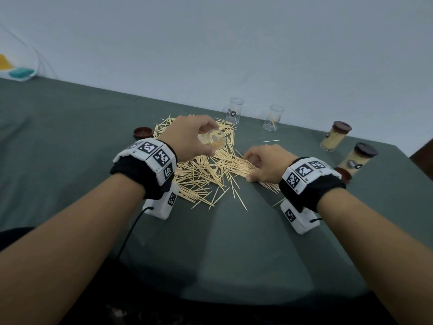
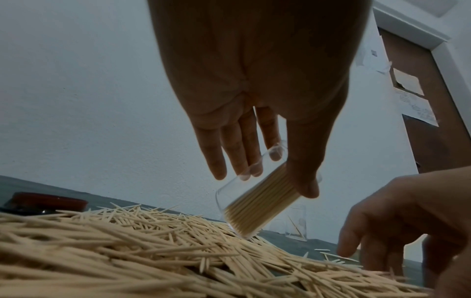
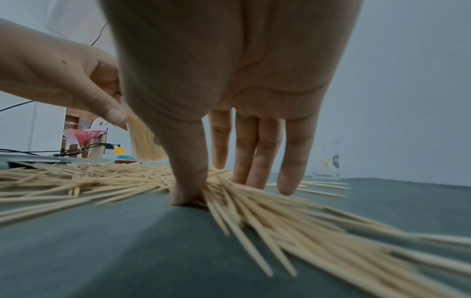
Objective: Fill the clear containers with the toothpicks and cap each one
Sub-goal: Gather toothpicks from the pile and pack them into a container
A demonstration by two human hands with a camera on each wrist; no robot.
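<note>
**Gathering a bundle for the tilted container**

Forearms reach in over the green worktop, each wrist strapped with a marker-patterned band. Between the hands spreads the loose toothpick pile. The left hand is closed around a clear container, thumb on one side and fingers on the other, holding it tilted above the pile — probably so the toothpicks already inside lie together and the mouth faces the other hand. The right hand presses down into the pile's edge, thumb and fingers bracketing a sheaf, seemingly raking it parallel; nothing is lifted yet. Beyond the hands stand two nearly empty containers; beyond the right hand, two capped full ones. A loose brown cap lies past the left wrist.
</note>
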